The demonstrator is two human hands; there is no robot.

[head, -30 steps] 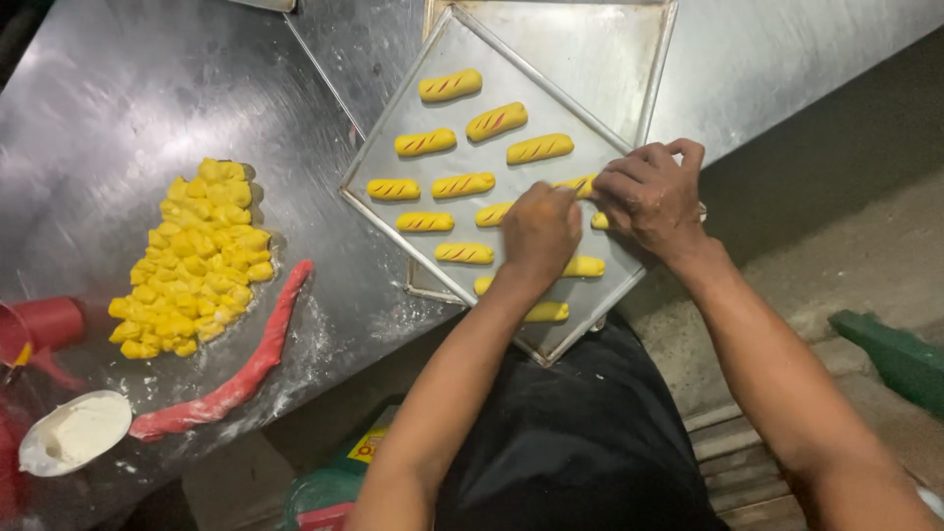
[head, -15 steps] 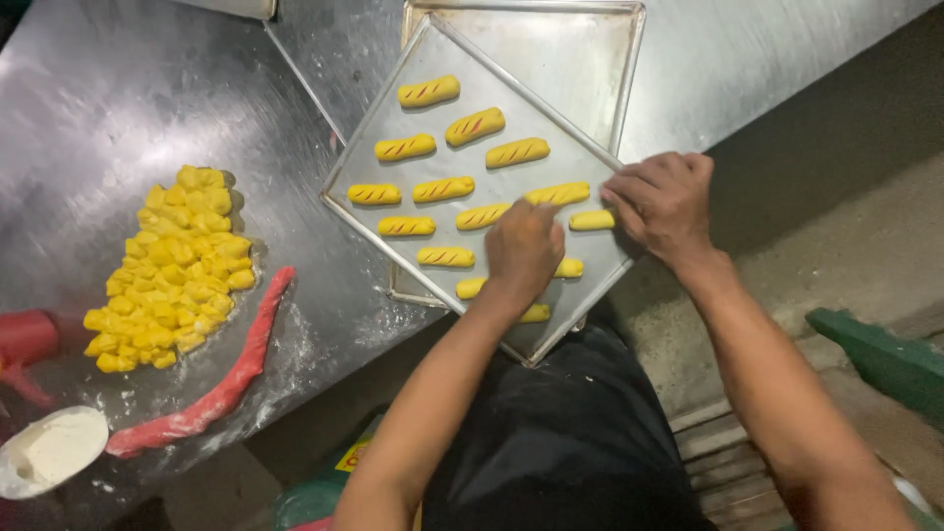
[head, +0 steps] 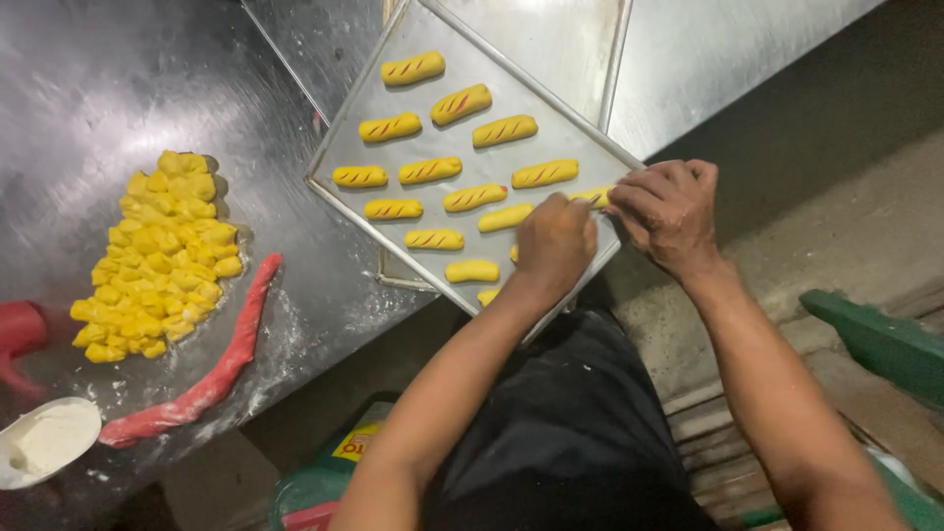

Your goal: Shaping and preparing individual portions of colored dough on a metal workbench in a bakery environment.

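While both hands work at the near corner of the baking tray (head: 590,74), most of the yellow dough logs on it already carry thin red stripes. Nearest the person, the left hand (head: 554,246) rests curled, knuckles up, over the tray's near edge; whether its fingers pinch anything cannot be told, since they are tucked under. Just beside it, the right hand (head: 669,211) has thumb and fingertips drawn together on a thin strip at the end of the yellow log (head: 593,196) lying at the tray's near right rim, which is partly hidden between the two hands.

On the tray, the logs closest to the hands look plain: one plain log (head: 472,270) near the front edge, another (head: 505,216) just above it, and a stub (head: 489,295) at the very edge. Farther across the tray, the striped logs (head: 413,68) sit in loose rows, apart from each other, about ten of them marked. By my judgement the striping is well over half done, with only the few near pieces left.

Left of the tray on the steel table (head: 118,88) lie a rope of red dough (head: 202,379), a heap of yellow dough pieces (head: 162,256) still unshaped, and, farthest from the tray, a white bowl of flour (head: 44,442).
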